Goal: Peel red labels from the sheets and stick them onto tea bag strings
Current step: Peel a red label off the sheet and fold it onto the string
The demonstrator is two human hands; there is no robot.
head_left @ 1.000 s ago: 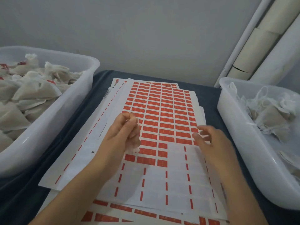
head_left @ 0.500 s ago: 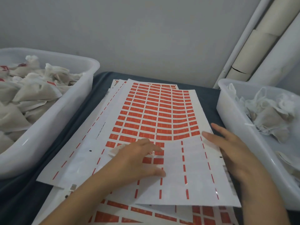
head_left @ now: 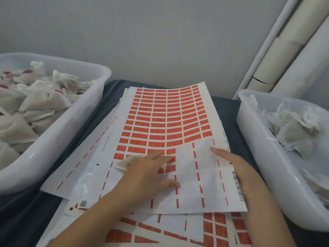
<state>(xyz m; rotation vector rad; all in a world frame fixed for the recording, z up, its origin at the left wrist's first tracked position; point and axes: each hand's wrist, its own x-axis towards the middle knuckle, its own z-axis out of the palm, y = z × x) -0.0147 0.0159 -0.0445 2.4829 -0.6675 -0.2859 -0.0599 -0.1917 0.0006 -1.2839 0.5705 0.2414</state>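
Red rectangular labels fill the upper part of the white paper label sheet (head_left: 170,122) at frame centre, where I see my left hand (head_left: 147,177) pressing flat, fingers straight, probably steadying it. My right hand (head_left: 236,168) rests open on its right edge, gripping nothing; a small beige tea bag (head_left: 127,162) lies just beside the left fingers.

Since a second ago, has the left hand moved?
Yes. The left hand came down from above the red labels and now lies flat on the top label sheet, nearer the camera, judged against the left tub.
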